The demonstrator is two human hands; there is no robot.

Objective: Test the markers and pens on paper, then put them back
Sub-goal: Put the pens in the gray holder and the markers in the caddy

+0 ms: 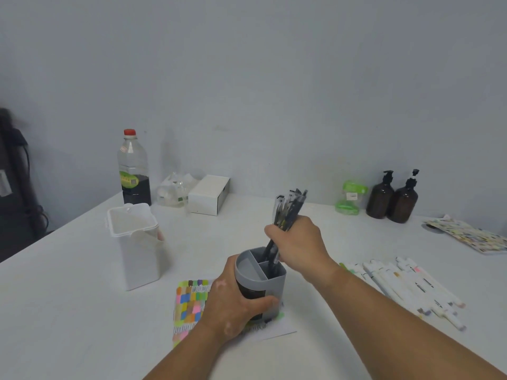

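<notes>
A grey pen holder (pixel 270 286) with divided compartments stands on a sheet of paper (pixel 189 300) covered in coloured test swatches. My left hand (pixel 233 305) grips the holder's side. My right hand (pixel 297 242) grips a bundle of black pens (pixel 288 209); their lower ends reach into the holder's rear compartment. A pile of white markers (pixel 406 286) lies on the table to the right.
A white lidded container (pixel 137 242) stands at the left. At the back are a bottle with a red cap (pixel 134 171), a white box (pixel 210 194), a green item (pixel 351 197) and two brown pump bottles (pixel 393 198). A patterned sheet (pixel 469 234) lies far right.
</notes>
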